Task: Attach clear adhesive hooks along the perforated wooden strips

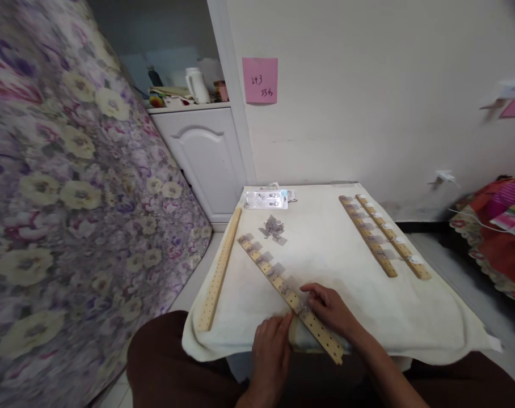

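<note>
A wooden strip with rows of small holes [325, 337] lies slanted before me, its near end past the table's front edge. Small clear plastic cards [265, 258] stand along it. My left hand [271, 351] is closed at the strip's left edge, fingertips against the wood. On the other side, my right hand [329, 309] has its thumb and fingers bent around a clear plastic card [304, 309] at the strip, the index finger reaching over the wood. The exact grip is partly hidden. Beyond the strip lies a pile of small clear cards [273, 225].
A bare holed strip [219, 272] lies at left. Two strips with cards, one [370, 238] beside another [393, 238], lie at right. A clear package [264, 199] is at the back of the cloth-covered table [317, 226]. A floral curtain [79, 226] hangs at left.
</note>
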A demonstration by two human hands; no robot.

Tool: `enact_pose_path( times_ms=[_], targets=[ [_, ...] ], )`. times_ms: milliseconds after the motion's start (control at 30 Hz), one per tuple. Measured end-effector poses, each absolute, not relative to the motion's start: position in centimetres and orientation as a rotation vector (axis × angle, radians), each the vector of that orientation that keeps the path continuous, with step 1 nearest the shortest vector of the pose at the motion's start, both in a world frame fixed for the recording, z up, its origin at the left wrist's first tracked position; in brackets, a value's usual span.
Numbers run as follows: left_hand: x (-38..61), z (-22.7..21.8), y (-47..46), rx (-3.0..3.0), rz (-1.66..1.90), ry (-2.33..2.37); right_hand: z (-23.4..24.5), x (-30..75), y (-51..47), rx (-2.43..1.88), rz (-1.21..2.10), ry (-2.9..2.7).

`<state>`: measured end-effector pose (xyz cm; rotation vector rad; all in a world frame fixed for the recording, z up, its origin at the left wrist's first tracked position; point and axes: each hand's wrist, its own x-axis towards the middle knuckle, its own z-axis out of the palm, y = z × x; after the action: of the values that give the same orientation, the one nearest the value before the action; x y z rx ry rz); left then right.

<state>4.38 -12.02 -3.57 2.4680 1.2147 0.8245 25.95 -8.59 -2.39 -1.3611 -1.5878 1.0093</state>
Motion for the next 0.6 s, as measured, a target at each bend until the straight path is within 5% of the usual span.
enact_pose_path(
  times_ms=[600],
  targets=[
    [5.09,-3.16,-11.91,2.566,0.721,1.299,-1.92,25.79,-8.76,-1.429,0.921,-1.636]
  ],
)
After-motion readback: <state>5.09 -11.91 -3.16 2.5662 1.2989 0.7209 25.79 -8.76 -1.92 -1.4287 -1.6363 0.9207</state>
